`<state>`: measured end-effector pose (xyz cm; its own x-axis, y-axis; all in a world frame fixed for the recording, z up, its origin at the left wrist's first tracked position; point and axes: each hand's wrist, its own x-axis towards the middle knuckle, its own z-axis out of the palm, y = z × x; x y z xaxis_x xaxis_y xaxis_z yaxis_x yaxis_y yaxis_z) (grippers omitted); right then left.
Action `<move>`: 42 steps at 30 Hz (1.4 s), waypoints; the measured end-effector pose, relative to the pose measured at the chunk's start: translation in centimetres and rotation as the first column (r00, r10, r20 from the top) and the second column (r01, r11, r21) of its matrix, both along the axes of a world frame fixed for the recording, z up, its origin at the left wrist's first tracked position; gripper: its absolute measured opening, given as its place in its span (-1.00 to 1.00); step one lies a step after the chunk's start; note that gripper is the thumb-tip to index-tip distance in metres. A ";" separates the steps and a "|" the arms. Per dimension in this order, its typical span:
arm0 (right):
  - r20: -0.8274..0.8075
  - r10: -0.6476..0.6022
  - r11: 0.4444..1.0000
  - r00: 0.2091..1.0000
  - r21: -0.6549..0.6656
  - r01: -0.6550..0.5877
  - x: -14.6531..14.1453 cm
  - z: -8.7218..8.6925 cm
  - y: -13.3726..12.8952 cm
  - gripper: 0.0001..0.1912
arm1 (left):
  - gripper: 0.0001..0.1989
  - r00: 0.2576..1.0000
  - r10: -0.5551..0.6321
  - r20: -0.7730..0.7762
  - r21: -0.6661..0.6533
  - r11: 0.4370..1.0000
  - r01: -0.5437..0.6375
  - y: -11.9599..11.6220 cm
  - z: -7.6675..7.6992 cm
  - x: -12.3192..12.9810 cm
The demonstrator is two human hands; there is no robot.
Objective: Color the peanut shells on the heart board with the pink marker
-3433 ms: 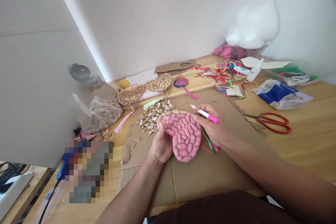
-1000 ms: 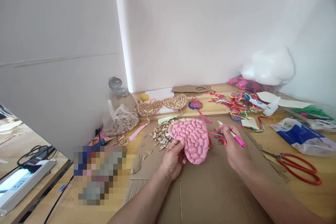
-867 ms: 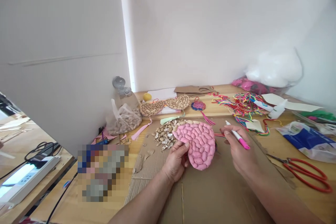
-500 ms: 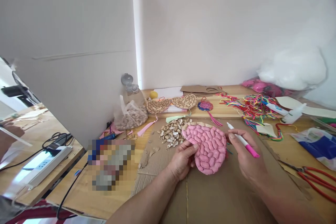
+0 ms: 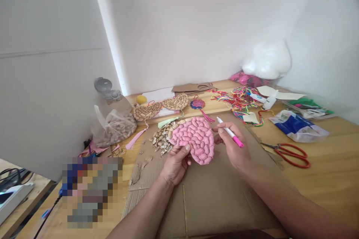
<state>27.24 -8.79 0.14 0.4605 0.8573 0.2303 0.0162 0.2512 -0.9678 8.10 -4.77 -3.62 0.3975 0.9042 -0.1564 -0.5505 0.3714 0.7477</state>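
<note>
The left hand pinches a pink peanut-shell piece, the right hand a marker. Toward the right edge of the worktop lies a packet, print unreadable.

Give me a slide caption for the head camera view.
Over a cardboard sheet, the left hand holds a mostly pink peanut-shell craft while the right hand grips a white-and-pink pen.

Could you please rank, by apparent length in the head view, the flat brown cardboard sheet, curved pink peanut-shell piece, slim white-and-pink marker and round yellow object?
1. Cardboard sheet
2. Peanut-shell piece
3. Marker, partly covered by fingers
4. Yellow object, farther back
</note>
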 end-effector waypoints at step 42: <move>0.091 0.032 0.999 0.995 0.020 -0.034 1.0 -1.3 0.5 -0.78 | -0.61 0.978 -0.138 -0.156 0.089 0.984 0.153 -0.7 -0.4 -0.2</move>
<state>28.21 -8.30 -1.18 0.4081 0.8662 0.2884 0.0950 0.2739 -0.9571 7.91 -5.47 -4.05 0.5054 0.8523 -0.1351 -0.3758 0.3583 0.8546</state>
